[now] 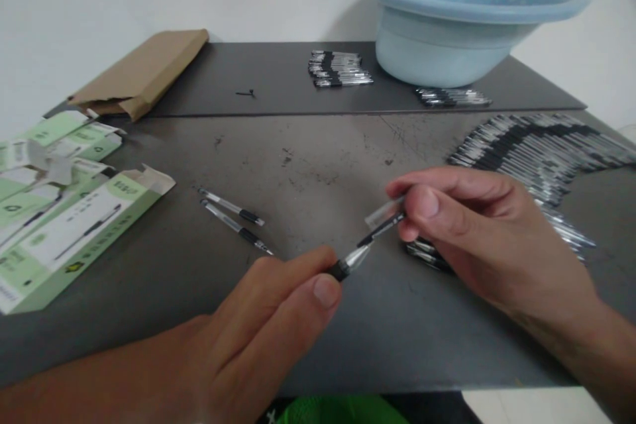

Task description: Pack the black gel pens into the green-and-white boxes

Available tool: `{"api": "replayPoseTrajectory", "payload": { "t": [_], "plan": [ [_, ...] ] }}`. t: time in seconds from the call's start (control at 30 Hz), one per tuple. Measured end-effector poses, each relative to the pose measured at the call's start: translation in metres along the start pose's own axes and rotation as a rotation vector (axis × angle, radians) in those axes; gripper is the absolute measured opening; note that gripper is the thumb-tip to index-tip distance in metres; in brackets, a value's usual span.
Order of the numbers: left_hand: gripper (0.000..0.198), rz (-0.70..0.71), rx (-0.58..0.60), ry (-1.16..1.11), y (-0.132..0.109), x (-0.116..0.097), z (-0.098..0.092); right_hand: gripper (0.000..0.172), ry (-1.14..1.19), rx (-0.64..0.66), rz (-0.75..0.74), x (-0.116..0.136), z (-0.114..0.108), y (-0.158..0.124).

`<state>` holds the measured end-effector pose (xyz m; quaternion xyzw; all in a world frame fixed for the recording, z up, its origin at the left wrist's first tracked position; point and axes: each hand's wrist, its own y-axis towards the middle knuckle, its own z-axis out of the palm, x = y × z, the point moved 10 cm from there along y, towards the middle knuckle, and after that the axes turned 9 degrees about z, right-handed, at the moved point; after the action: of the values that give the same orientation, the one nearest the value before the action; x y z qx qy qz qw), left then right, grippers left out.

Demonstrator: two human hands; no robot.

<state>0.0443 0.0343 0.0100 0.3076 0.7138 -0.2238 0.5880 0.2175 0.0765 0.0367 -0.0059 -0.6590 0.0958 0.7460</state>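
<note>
- The pen hangs above the middle of the counter, stretched between the two hands, so a slip at either pinch would likely drop it among the loose pens lying just under the right hand.
- The left hand pinches the black grip end between thumb and forefinger. The hold covers only a short piece, and a twist could make it spring out.
- The right hand pinches the other end with thumb and fingertips, the other fingers curled. Pulling off-line could bend the thin dark rod between the hands.
- A dropped piece could roll toward the two pens to the left or into the big fanned pile on the right, where I judge it hard to pick out again.
- The pen looks slim: a black grip, a clear pointed cone beside it, a thin dark rod, and a clear tube at the right fingertips. Blur hides whether the parts are joined.
- Green boxes lie at the left, and a blue basin stands at the back.
</note>
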Motion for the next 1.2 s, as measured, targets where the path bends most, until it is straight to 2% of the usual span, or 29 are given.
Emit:
{"api": "replayPoseTrajectory", "payload": {
  "t": [0.1, 0.27, 0.47, 0.67, 0.87, 1.03, 1.2],
  "plan": [
    [0.053, 0.010, -0.021, -0.045, 0.003, -0.002, -0.001, 0.014, -0.064, 0.010, -0.061, 0.008, -0.003, -0.001],
    [0.054, 0.061, -0.049, -0.119, 0.004, -0.006, -0.006, 0.013, -0.173, -0.047, -0.146, 0.020, -0.011, -0.004],
    [0.050, 0.052, 0.015, 0.006, 0.005, -0.006, -0.004, 0.014, -0.373, -0.039, -0.276, 0.038, 0.002, -0.012],
    [0.048, 0.006, 0.044, 0.142, 0.003, -0.005, -0.005, 0.014, -0.446, -0.041, -0.366, 0.046, 0.006, -0.015],
    [0.047, 0.014, -0.020, 0.199, 0.004, -0.010, -0.009, 0.015, -0.426, -0.056, -0.354, 0.044, 0.004, -0.014],
    [0.047, 0.010, -0.017, 0.194, 0.004, -0.011, -0.008, 0.018, -0.404, -0.086, -0.312, 0.044, 0.000, -0.014],
    [0.045, 0.039, -0.052, 0.248, 0.003, -0.014, -0.014, 0.012, -0.460, -0.032, -0.313, 0.045, 0.008, -0.016]
  ]
}}
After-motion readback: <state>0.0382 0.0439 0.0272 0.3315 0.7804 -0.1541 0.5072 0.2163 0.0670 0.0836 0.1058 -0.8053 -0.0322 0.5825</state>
